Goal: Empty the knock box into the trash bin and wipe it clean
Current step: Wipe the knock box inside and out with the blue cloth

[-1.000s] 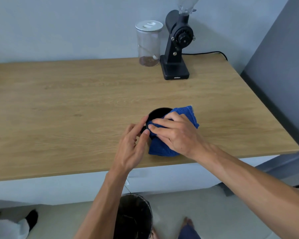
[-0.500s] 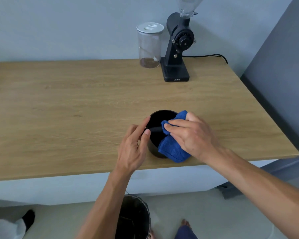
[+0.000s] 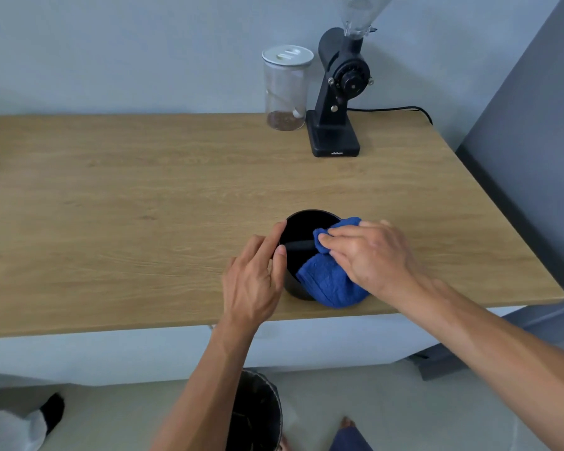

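The round black knock box (image 3: 298, 229) stands upright on the wooden table (image 3: 144, 196), close to its front edge. A dark bar crosses its opening. My left hand (image 3: 254, 281) holds the box by its left wall, fingers on the rim. My right hand (image 3: 368, 255) grips a blue cloth (image 3: 329, 284) that hangs over the box's right rim, and its fingertips press a fold of cloth down onto the bar inside. The dark trash bin (image 3: 258, 415) stands on the floor below the table edge, partly hidden by my left forearm.
At the back of the table stand a clear jar (image 3: 287, 89) with a white lid and some coffee in its bottom, and a black grinder (image 3: 339, 99) whose cable runs right. A grey wall closes the right side. My foot (image 3: 347, 424) shows beside the bin.
My right hand has shifted the cloth from over the box's front toward its right rim and pushed a fold inside. More of the box's opening and bar shows. My left hand stays on the box.
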